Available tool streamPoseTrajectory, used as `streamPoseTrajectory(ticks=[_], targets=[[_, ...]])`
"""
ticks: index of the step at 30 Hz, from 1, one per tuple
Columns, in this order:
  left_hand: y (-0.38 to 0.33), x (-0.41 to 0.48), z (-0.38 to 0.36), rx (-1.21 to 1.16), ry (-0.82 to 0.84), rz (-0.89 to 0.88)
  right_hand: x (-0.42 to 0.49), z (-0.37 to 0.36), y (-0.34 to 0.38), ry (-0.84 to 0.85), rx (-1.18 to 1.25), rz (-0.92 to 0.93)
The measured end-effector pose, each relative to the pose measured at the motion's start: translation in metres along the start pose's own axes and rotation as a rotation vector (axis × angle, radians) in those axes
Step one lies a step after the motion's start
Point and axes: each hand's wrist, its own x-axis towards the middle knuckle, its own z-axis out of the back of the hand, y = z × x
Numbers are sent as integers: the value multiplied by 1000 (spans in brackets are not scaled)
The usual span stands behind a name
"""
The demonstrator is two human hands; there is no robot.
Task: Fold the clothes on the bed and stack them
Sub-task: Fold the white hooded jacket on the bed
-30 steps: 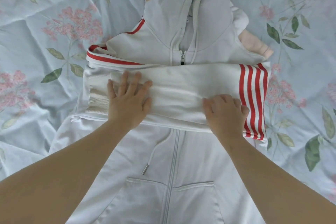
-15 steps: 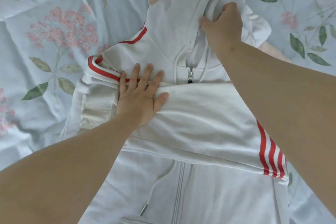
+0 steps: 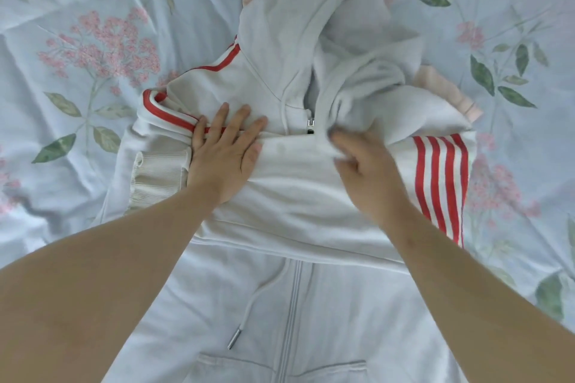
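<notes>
Left hand [image 3: 224, 155] flat, pressing the folded sleeve [image 3: 305, 177] of the white red-striped zip hoodie [image 3: 326, 305], right hand [image 3: 367, 171] blurred on my feed, gripping its hood [image 3: 305, 25], hoodie on the floral pale-blue bed [image 3: 93, 25]

The single head-worn camera looks steeply down, close over the bed [image 3: 93, 25] and both forearms.

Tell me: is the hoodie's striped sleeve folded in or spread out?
Folded in: the striped sleeve lies across the hoodie, left hand flat on it.
</notes>
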Motion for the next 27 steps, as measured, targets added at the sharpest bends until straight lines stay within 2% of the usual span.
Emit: streamPoseTrajectory(ticks=[2, 4, 5, 7, 8, 9, 11, 13, 14, 16, 18, 21, 24, 25, 27], targets=[[-4, 0, 10, -190, -59, 50, -23, 0, -14, 114, -115, -217], [-13, 6, 29, -534, -251, 214, -26, 7, -12, 102, -180, -311], [-20, 12, 41, -625, -395, 257, -24, 9, -9, 106, -191, -322], [-43, 29, 69, -603, -605, 190, -20, 8, -4, 150, -189, -348], [-56, 41, 83, -570, -614, 87, -20, 5, -3, 180, -181, -372], [-69, 54, 95, -535, -547, -31, -20, 3, -3, 203, -163, -405], [-90, 80, 108, -452, -284, -155, -19, 4, 0, 233, -96, -484], [-97, 99, 108, -358, -57, -105, -12, 13, 4, 191, 14, -559], [-96, 104, 104, -318, -1, -54, -6, 17, 5, 97, 58, -548], [-88, 105, 94, -314, 27, 9, 7, 27, 9, -230, 91, -393], [-78, 100, 83, -444, 27, 20, 29, 36, 16, -492, 188, -250], [-65, 88, 65, -718, 47, 50, 75, 39, 17, -484, 393, -261], [-60, 77, 60, -974, 69, 92, 104, 24, 7, -406, 464, -530], [-61, 77, 60, -967, 71, 92, 107, 19, 0, -373, 461, -618], [-63, 79, 58, -744, 97, 43, 111, 18, -12, -358, 557, -730]])
